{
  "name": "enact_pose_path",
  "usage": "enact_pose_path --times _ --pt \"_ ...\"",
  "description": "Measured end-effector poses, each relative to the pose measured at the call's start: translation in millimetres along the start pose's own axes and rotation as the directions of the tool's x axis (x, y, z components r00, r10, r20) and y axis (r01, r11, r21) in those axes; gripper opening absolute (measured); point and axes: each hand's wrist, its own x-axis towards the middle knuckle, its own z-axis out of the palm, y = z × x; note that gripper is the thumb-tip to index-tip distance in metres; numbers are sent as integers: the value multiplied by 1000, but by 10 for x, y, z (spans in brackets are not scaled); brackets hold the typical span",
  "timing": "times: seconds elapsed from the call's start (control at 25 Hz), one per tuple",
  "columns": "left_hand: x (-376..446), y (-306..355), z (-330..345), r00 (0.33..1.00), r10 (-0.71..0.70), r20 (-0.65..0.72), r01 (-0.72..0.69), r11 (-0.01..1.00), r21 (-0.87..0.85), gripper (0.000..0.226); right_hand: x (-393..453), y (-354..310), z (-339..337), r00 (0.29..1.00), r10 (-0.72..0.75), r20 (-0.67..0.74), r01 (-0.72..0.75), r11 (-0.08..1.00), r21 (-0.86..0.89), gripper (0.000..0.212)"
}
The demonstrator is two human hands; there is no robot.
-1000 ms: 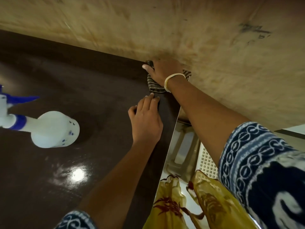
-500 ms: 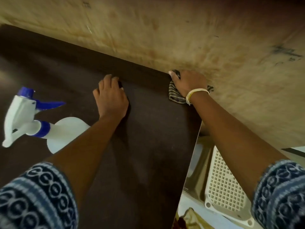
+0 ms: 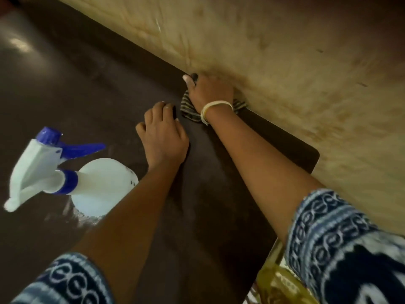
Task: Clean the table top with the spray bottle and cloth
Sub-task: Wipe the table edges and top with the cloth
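A dark brown glossy table top [image 3: 83,88] fills the left and centre. My right hand [image 3: 210,92], with a pale bangle on the wrist, presses a dark striped cloth [image 3: 190,108] onto the table where it meets the wall. Most of the cloth is hidden under that hand. My left hand [image 3: 163,137] rests flat on the table just left of the cloth, fingers slightly apart, holding nothing. A white spray bottle [image 3: 92,185] with a blue trigger and cap stands on the table to the left of my left forearm.
A stained beige wall [image 3: 285,51] runs along the table's far edge. The table's rounded right corner [image 3: 315,154] lies beyond my right forearm. Yellow patterned fabric [image 3: 278,284] shows below the table's right edge. A wet sheen lies around the bottle's base.
My left hand has slid right, close to the cloth. My right hand with the cloth has shifted slightly left along the wall edge. The view has swung.
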Motion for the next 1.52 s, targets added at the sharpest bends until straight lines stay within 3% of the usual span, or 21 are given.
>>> enact_pose_path --times 0.28,0.48,0.6,0.96,1.2,1.36,1.52 --pt "15 -32 11 999 -7 38 7 1000 12 43 868 -735 192 971 -212 111 212 977 8 57" --pt "2 -29 4 999 -11 40 10 1000 23 42 816 -628 212 967 -237 96 233 971 49 59" --pt "7 -24 -7 999 -5 32 4 1000 14 41 467 -244 145 985 -167 39 162 981 105 54" --pt "-1 -11 -39 997 -5 71 6 1000 -13 41 -998 1227 -346 995 99 -19 -99 994 -44 54" --pt "15 -6 -14 998 -12 62 12 1000 -9 41 -625 754 -235 975 223 -2 -222 974 -49 58" --pt "20 -6 -9 998 -17 54 18 1000 -11 41 -86 41 -43 998 56 -4 -56 998 4 51" --pt "19 -5 -39 997 -15 70 16 1000 -14 42 -120 99 62 983 -179 36 180 983 -33 53"
